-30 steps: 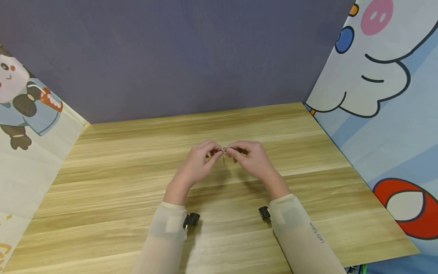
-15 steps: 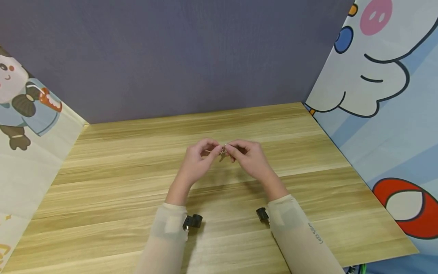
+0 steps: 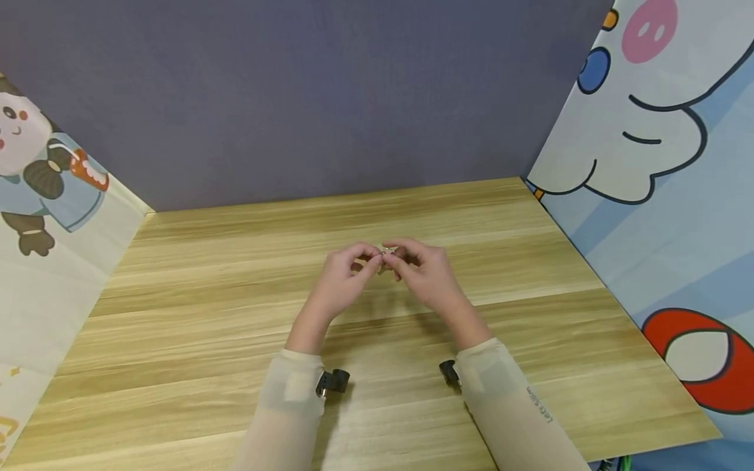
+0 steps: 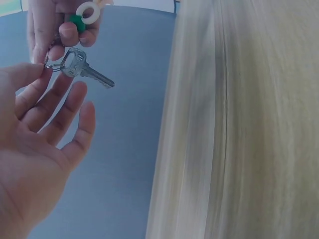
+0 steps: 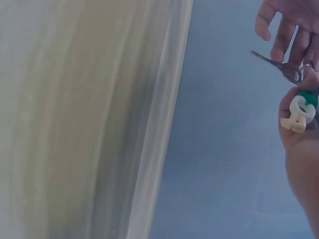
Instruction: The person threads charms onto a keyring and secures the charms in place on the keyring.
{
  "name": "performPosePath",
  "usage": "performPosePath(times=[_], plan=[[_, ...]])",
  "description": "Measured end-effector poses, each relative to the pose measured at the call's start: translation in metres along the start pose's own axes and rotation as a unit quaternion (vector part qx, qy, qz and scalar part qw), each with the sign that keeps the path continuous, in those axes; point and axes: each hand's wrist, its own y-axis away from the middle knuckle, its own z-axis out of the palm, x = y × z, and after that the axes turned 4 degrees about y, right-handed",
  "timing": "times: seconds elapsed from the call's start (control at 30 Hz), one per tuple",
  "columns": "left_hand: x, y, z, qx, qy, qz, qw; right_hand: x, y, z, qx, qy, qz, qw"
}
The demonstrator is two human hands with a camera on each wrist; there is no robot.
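Both hands meet over the table, fingertips almost touching. My left hand (image 3: 343, 271) pinches a metal key ring (image 4: 54, 67) between thumb and index finger, its other fingers loosely spread. From that ring a silver key (image 4: 75, 63) sticks out sideways, its blade pointing away from the palm. My right hand (image 3: 432, 271) pinches the keychain beside the left fingertips. A small green, white and beige charm (image 5: 301, 108) lies against its curled fingers. In the head view the fingers mostly cover the key and ring. Exactly which link the right fingertips grip is hidden.
The wood-grain table (image 3: 206, 314) extends around both hands. Behind it stands a dark grey-purple panel (image 3: 330, 98). Cartoon-printed walls flank it, a white one (image 3: 71, 288) on the left and a blue-and-white one (image 3: 677, 248) on the right.
The key, hanging below the fingertips a second ago, has swung and is now mostly hidden in the head view. My right fingertips have shifted slightly left, against the left ones.
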Motion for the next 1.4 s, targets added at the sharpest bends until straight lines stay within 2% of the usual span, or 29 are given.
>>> performPosePath(times=[0.07, 0.17, 0.3, 0.53, 1.07, 1.4], plan=[[0.0007, 0.0001, 0.0001, -0.005, -0.007, 0.001, 1.0000, 0.0014, -0.0005, -0.0002, 0.013, 0.055, -0.064, 0.9964], [0.0016, 0.0006, -0.0001, -0.011, -0.017, 0.002, 0.9998, 0.0024, -0.0016, -0.0018, 0.027, 0.112, -0.140, 0.9835], [0.0022, 0.0013, -0.0007, -0.015, -0.025, 0.003, 0.9996, 0.0013, -0.0029, -0.0051, 0.018, 0.137, -0.183, 0.9733], [0.0011, 0.0013, -0.0015, -0.025, -0.029, 0.012, 0.9992, -0.0013, -0.0042, -0.0068, 0.004, 0.151, -0.195, 0.9691], [0.0006, 0.0017, -0.0026, -0.047, -0.034, 0.027, 0.9979, 0.0001, -0.0047, -0.0073, 0.003, 0.150, -0.185, 0.9712], [-0.0011, 0.0013, -0.0021, -0.049, -0.037, 0.038, 0.9974, 0.0026, -0.0040, -0.0048, 0.009, 0.149, -0.207, 0.9670]])
